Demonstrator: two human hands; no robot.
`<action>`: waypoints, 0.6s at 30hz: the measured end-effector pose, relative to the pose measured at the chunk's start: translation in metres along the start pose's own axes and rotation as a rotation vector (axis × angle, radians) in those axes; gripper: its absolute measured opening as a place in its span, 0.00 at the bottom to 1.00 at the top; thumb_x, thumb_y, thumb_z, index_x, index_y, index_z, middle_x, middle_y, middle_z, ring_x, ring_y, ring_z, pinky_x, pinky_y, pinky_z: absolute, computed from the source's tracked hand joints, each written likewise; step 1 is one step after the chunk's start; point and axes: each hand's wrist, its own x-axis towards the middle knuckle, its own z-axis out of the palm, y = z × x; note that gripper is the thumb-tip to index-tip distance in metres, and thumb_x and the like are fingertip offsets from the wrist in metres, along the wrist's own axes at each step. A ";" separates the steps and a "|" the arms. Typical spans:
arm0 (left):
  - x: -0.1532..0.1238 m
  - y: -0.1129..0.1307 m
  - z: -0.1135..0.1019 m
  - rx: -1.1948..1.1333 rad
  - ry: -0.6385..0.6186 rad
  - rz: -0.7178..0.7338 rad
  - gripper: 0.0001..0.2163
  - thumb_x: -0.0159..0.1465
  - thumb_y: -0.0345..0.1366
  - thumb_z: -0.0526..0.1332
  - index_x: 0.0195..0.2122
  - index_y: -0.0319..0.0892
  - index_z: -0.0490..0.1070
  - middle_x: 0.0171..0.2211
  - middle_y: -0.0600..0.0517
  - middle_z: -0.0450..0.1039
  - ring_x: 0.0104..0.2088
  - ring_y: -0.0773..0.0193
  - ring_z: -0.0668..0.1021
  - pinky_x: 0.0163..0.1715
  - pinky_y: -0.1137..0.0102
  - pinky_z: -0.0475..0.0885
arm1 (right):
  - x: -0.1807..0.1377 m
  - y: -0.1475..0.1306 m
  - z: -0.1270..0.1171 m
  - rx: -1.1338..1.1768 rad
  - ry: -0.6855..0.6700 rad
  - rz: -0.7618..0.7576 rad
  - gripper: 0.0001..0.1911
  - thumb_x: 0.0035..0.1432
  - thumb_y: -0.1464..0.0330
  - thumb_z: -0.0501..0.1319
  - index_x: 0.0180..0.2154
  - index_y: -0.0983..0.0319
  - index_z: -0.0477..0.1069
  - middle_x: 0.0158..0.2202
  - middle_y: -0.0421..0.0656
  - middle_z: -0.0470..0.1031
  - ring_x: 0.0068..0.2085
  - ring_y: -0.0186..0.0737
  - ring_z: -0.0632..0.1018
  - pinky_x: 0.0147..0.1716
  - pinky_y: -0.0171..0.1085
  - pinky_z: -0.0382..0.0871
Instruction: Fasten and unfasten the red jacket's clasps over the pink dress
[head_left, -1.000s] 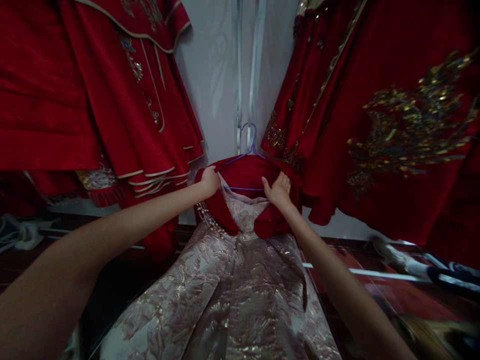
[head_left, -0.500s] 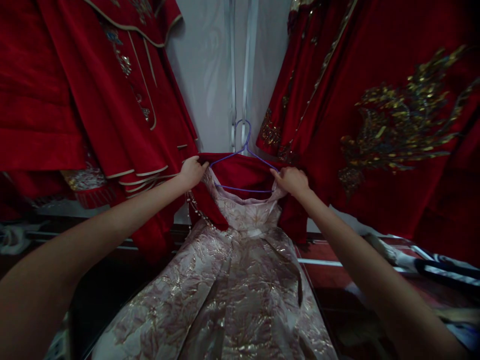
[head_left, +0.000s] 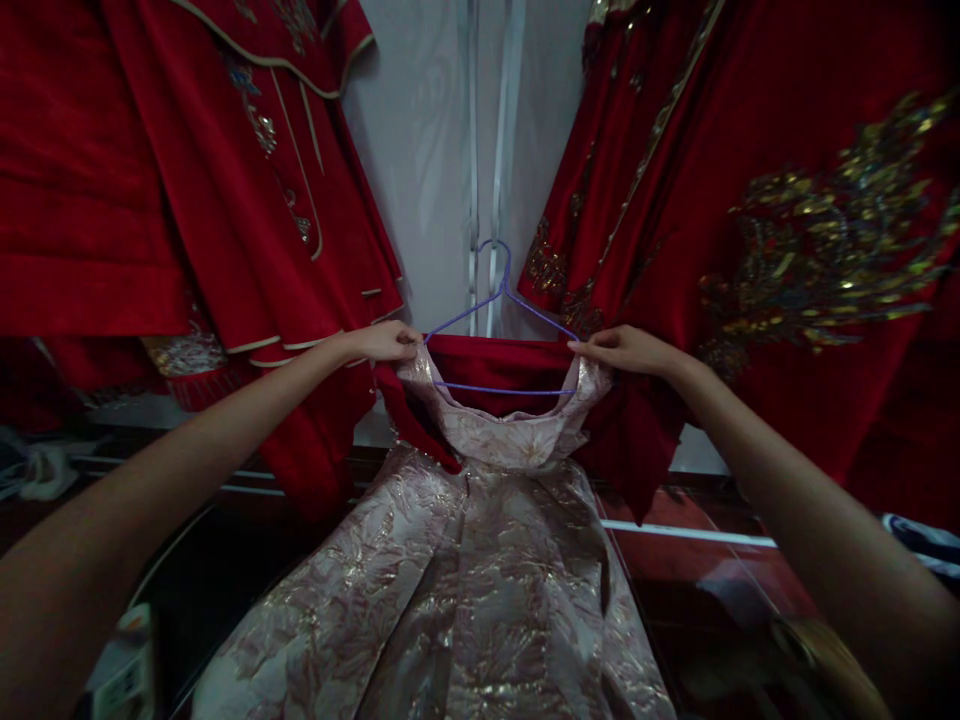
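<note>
A pale pink-and-gold brocade dress (head_left: 510, 560) hangs in front of me on a thin purple wire hanger (head_left: 505, 285). My left hand (head_left: 388, 342) is closed in a pinch at the dress's left shoulder, by the hanger's end. At the other shoulder, my right hand (head_left: 628, 350) pinches too, its thumb and fingers over the strap top. Red cloth (head_left: 495, 358) stretches behind the neckline between both hands, and a beaded red edge falls over the bodice on the left. Whether the fingers also hold this cloth cannot be told.
Red embroidered garments hang on the left (head_left: 247, 200) and right (head_left: 795, 240), the right one with a gold sequin motif. A pale wall covering (head_left: 420, 150) lies behind. White shoes (head_left: 46, 472) rest low at left, and a white power strip (head_left: 124, 670) lies below.
My hands have moved apart, the right one further to the right. The dress's neckline and the red cloth have spread wider. The hanger appears slightly further right in view.
</note>
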 end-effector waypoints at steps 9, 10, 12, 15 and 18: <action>-0.018 -0.049 0.059 -0.810 0.241 -0.253 0.06 0.47 0.36 0.55 0.17 0.40 0.65 0.16 0.51 0.66 0.18 0.67 0.66 0.21 0.70 0.65 | -0.012 0.038 0.017 0.288 -0.049 0.077 0.29 0.51 0.42 0.53 0.33 0.61 0.74 0.30 0.43 0.76 0.31 0.39 0.75 0.27 0.34 0.69; -0.019 -0.054 0.067 -0.836 0.215 -0.257 0.07 0.48 0.37 0.54 0.19 0.40 0.66 0.17 0.50 0.68 0.18 0.66 0.67 0.21 0.69 0.65 | -0.016 0.040 0.022 0.329 0.032 0.066 0.28 0.52 0.43 0.53 0.35 0.61 0.73 0.33 0.44 0.76 0.33 0.39 0.75 0.29 0.34 0.70; -0.019 -0.059 0.076 -0.946 0.184 -0.260 0.10 0.52 0.41 0.55 0.24 0.39 0.70 0.22 0.48 0.71 0.21 0.65 0.70 0.24 0.68 0.68 | -0.022 0.039 0.032 0.392 0.192 0.012 0.27 0.54 0.46 0.55 0.41 0.60 0.71 0.39 0.45 0.76 0.38 0.40 0.75 0.35 0.35 0.70; -0.010 -0.060 0.072 -1.107 0.320 -0.174 0.17 0.57 0.49 0.54 0.34 0.40 0.72 0.29 0.49 0.74 0.27 0.65 0.73 0.30 0.69 0.70 | -0.021 0.028 0.039 0.423 0.332 -0.033 0.26 0.54 0.48 0.56 0.46 0.60 0.69 0.43 0.46 0.74 0.41 0.40 0.74 0.40 0.36 0.69; 0.005 -0.056 0.056 -0.939 0.499 -0.098 0.22 0.57 0.55 0.54 0.37 0.41 0.73 0.32 0.50 0.74 0.28 0.67 0.73 0.28 0.73 0.68 | -0.015 0.018 0.041 0.401 0.343 -0.016 0.24 0.56 0.49 0.54 0.41 0.61 0.70 0.38 0.46 0.75 0.37 0.40 0.74 0.37 0.37 0.68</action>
